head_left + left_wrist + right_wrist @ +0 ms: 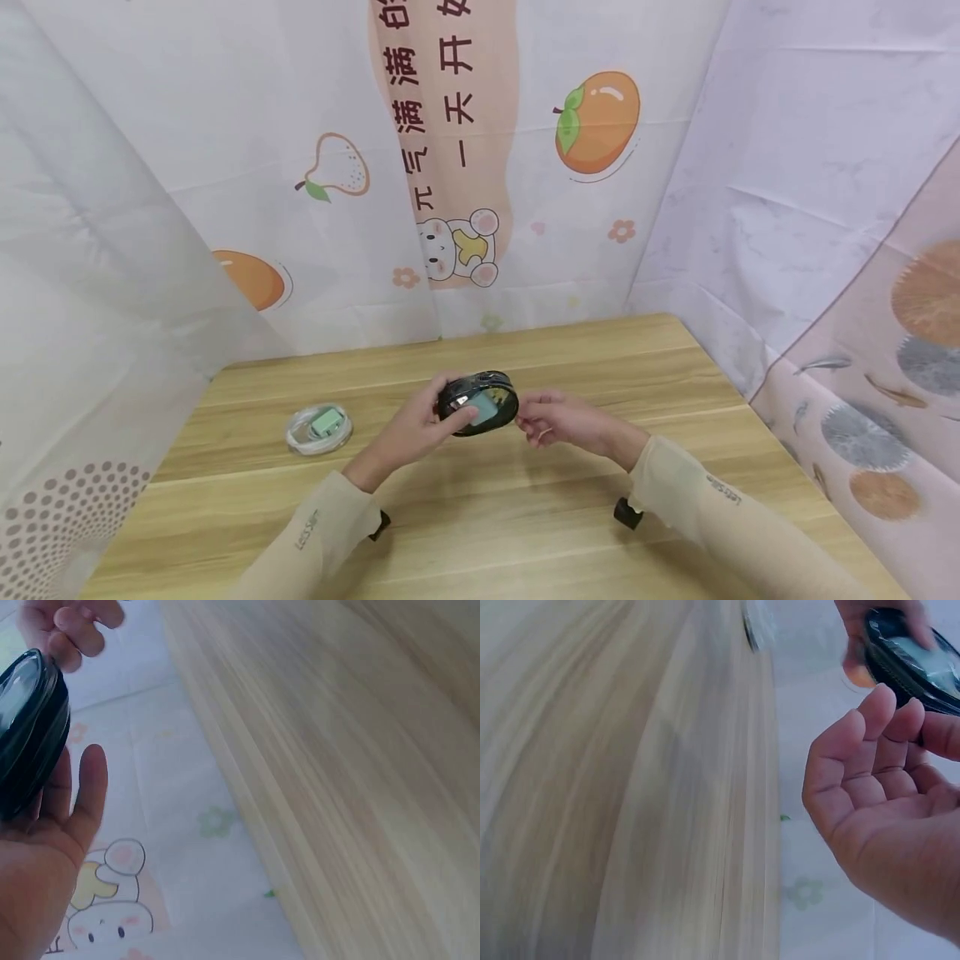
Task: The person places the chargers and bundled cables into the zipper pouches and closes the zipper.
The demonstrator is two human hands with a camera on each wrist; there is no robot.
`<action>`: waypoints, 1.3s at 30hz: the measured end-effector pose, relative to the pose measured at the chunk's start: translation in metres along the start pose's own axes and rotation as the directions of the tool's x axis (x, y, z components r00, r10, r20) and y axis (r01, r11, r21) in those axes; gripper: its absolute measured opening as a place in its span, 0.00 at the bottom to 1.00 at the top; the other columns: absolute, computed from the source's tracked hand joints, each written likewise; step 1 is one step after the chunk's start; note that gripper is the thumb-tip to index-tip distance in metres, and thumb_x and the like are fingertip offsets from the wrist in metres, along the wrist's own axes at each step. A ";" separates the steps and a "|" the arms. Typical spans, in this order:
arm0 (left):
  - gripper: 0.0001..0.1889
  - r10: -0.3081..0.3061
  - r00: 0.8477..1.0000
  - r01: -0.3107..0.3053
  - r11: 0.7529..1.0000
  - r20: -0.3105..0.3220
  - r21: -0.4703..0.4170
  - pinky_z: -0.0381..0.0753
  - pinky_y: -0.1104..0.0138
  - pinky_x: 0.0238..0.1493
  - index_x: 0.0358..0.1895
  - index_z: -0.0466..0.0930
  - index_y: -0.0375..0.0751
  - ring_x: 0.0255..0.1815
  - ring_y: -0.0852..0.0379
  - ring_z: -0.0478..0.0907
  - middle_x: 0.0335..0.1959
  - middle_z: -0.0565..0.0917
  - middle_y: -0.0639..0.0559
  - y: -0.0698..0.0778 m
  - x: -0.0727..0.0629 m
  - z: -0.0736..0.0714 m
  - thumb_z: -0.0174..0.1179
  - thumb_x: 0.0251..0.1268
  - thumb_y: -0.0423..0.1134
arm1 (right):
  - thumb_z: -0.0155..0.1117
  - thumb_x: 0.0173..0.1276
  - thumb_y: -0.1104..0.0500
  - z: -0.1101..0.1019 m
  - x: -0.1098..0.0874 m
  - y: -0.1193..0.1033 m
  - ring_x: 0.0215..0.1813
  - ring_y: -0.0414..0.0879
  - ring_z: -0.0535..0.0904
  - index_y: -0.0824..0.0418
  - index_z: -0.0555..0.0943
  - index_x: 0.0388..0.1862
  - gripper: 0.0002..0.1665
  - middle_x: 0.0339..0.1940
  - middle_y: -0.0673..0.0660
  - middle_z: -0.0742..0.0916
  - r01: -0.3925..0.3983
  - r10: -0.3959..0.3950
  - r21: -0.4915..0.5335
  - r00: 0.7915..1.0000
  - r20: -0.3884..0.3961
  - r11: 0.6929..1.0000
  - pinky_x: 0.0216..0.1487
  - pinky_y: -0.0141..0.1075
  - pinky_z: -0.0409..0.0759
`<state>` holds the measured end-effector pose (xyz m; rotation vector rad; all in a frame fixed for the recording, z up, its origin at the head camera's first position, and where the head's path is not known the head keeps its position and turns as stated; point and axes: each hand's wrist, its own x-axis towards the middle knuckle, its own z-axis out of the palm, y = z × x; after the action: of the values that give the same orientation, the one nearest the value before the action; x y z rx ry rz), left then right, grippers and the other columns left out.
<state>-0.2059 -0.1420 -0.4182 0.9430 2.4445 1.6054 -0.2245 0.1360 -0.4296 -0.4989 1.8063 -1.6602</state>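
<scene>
A small oval black zippered pouch (487, 382) with a clear window is held above the table by my left hand (420, 421), the thumb lying across its window. Something pale blue (484, 407) shows through the window. At the pouch's right end, my right hand (558, 418) pinches a small dark zipper pull (921, 738) between thumb and index finger, its other fingers curled loosely. In the left wrist view the left fingers reach behind the pouch (45, 742), partly hidden by it.
On the left of the wooden table (480, 533) lies a coiled white cable (298, 443) with a light green charger block (327, 422) in its middle. Printed cloth curtains (337, 250) hang behind the table and along both sides.
</scene>
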 end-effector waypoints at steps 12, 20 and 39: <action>0.22 0.036 0.995 -0.044 0.995 0.091 0.089 0.83 0.64 0.42 0.66 0.69 0.48 0.46 0.56 0.80 0.52 0.82 0.50 0.002 -0.001 0.005 0.62 0.75 0.43 | 0.50 0.79 0.59 0.001 -0.005 0.003 0.34 0.45 0.78 0.64 0.78 0.42 0.11 0.31 0.53 0.79 -0.011 0.011 -0.065 1.000 0.008 0.998 0.43 0.42 0.80; 0.19 0.073 0.984 -0.104 0.974 0.161 0.199 0.83 0.64 0.45 0.63 0.70 0.45 0.44 0.58 0.80 0.50 0.82 0.52 -0.004 -0.002 0.000 0.62 0.74 0.40 | 0.52 0.81 0.55 -0.003 -0.009 0.004 0.34 0.46 0.76 0.63 0.77 0.40 0.13 0.28 0.52 0.74 0.001 0.000 -0.077 1.000 0.014 0.997 0.44 0.43 0.80; 0.36 -0.298 0.953 0.265 0.909 -0.059 -0.321 0.79 0.59 0.58 0.69 0.70 0.43 0.60 0.49 0.76 0.61 0.78 0.45 -0.007 -0.005 0.018 0.76 0.59 0.43 | 0.44 0.84 0.56 0.002 0.003 -0.006 0.36 0.45 0.80 0.59 0.79 0.40 0.17 0.32 0.52 0.81 0.117 -0.145 0.245 0.984 0.099 0.962 0.43 0.39 0.81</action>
<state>-0.1982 -0.1315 -0.4339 0.4432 2.1689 1.8920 -0.2267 0.1319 -0.4241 -0.6050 1.4928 -1.8691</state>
